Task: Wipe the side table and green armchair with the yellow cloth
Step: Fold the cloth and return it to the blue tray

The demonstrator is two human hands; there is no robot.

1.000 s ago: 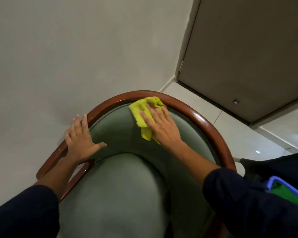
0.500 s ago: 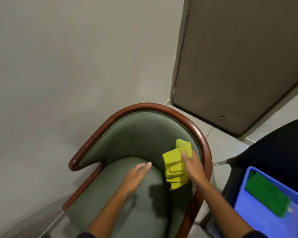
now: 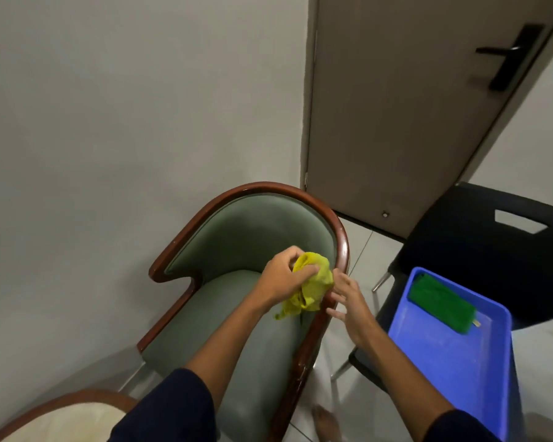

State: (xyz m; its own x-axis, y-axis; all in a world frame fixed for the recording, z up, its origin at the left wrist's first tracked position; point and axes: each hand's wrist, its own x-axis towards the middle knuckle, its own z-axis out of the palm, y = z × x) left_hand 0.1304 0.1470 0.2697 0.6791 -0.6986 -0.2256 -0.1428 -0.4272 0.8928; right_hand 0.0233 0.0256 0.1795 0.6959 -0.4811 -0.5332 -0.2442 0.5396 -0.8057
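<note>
The green armchair (image 3: 237, 244) with a curved brown wooden rim stands against the wall below me. My left hand (image 3: 284, 275) grips the crumpled yellow cloth (image 3: 313, 288) above the chair's right arm. My right hand (image 3: 348, 298) hovers just right of the cloth over the wooden rim, fingers spread and holding nothing. The round side table (image 3: 55, 419), with a brown rim and pale top, shows at the bottom left corner.
A blue tray (image 3: 454, 358) holding a green cloth (image 3: 441, 304) rests on a black chair (image 3: 479, 247) to the right. A closed door (image 3: 396, 106) with a black handle stands behind. A bare foot (image 3: 326, 422) is on the tiled floor.
The cloth passed from my right hand to my left hand. My right hand let go and opened. The view pulled back and up, showing the side table and door handle.
</note>
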